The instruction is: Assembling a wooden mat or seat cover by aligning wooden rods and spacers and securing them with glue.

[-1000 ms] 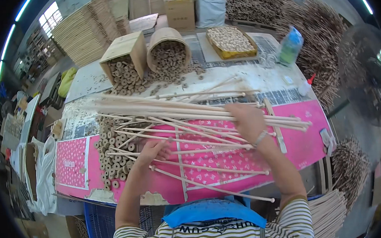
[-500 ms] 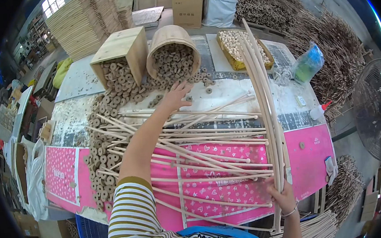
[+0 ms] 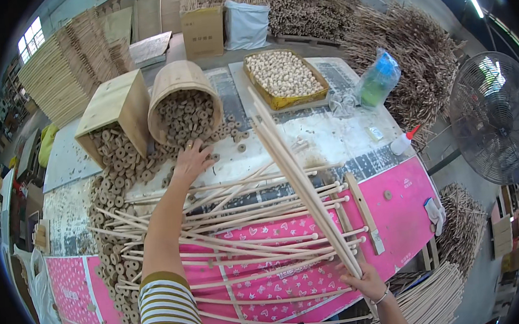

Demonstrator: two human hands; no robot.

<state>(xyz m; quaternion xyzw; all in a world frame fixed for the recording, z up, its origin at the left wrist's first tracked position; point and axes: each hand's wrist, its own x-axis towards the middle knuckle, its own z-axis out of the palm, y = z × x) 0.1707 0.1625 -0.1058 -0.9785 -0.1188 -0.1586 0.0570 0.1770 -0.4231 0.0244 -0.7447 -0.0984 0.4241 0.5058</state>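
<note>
My left hand [image 3: 191,162] reaches over the loose wooden rings [image 3: 148,173] spilled before a wooden barrel [image 3: 175,73] lying on its side. Its fingers are apart, with nothing visible in them. Near the table's front right, my right hand [image 3: 366,282] is closed around the lower end of a bundle of long, thin wooden sticks [image 3: 307,190]. The bundle slants up to the far left over the table. Beneath it, several ball-ended sticks [image 3: 265,250] lie crosswise, their left ends among more rings. What lies under my left palm is hidden.
A tipped wooden box [image 3: 106,99] spills rings beside the barrel. Behind the bundle stands a yellow tray [image 3: 294,103] of wooden balls. To the right are a plastic bag [image 3: 379,81], a red-tipped bottle [image 3: 401,143], a wooden bar [image 3: 365,215] and a large fan [image 3: 497,115].
The view has swung right. The stick bundle has tipped from nearly upright to slanting left, and its lower ends now sit in my right hand. My left hand stays over the rings, slightly nearer.
</note>
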